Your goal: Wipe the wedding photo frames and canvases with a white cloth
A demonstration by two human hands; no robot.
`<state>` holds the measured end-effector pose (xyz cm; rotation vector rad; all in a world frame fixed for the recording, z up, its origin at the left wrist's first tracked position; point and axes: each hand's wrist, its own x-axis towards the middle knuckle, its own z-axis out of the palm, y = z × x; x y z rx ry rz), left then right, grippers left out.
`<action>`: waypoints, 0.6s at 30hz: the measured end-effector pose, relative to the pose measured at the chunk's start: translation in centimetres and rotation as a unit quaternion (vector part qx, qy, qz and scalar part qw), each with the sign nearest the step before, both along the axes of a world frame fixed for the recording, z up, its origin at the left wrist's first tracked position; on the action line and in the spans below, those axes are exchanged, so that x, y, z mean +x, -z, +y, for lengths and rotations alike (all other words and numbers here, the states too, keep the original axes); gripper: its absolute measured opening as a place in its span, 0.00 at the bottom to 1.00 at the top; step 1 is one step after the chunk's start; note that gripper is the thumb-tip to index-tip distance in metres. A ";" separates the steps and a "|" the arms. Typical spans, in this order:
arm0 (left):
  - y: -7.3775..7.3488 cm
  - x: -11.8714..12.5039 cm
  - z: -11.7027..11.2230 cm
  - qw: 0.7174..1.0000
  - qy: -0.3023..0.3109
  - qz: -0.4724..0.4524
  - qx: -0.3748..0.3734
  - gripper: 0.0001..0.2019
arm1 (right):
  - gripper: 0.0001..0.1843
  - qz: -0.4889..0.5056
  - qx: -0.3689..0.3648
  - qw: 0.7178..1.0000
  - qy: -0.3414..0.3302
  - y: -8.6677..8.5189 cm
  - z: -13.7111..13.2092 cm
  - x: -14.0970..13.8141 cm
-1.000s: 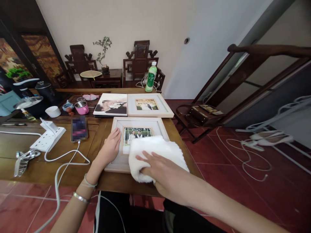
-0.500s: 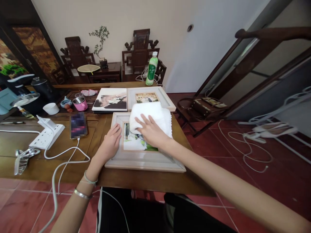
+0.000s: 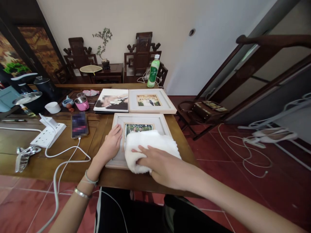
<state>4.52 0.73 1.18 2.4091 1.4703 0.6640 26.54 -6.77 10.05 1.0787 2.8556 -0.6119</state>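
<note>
A pale wooden picture frame [image 3: 159, 118] lies flat near the table's front edge, a photo [image 3: 139, 127] inside its wide grey mount. My left hand [image 3: 111, 142] rests on the frame's left edge, fingers stretched out flat and holding nothing. With its fingers on top and part of the fold gathered under them, my right hand [image 3: 159, 165] grips a folded white cloth [image 3: 157, 139]. The cloth covers the lower right of the frame and hides much of the photo. It reaches over the frame's front edge.
Behind lie a second picture frame [image 3: 166, 102] and a photo album [image 3: 113, 103], with a green bottle [image 3: 153, 72] beyond. To the left are a phone [image 3: 79, 124] on a cable, a power strip [image 3: 50, 132], a silver hair clip [image 3: 25, 157] and a pink cup [image 3: 82, 104].
My right hand has drawn the white cloth toward me, from the frame's upper part to its front edge. The photo's top now shows. My left hand stays on the left edge.
</note>
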 end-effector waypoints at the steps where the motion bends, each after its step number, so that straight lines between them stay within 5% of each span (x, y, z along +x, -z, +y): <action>1: 0.0 0.0 0.0 1.000 0.002 0.002 0.002 0.21 | 0.31 0.001 0.016 1.000 0.013 0.5 0.8 -0.1; 10: -0.1 -0.1 0.1 1.000 0.011 -0.005 0.002 0.21 | 0.29 -0.060 0.227 0.969 0.073 3.7 10.4 -2.2; 14: 0.1 -0.1 0.1 1.000 0.011 -0.018 0.007 0.21 | 0.26 -0.088 0.225 0.967 0.075 4.1 10.2 -3.4; 18: 0.1 -0.1 0.1 1.000 0.011 -0.017 0.008 0.21 | 0.27 -0.104 0.143 0.983 0.047 3.2 6.7 -2.9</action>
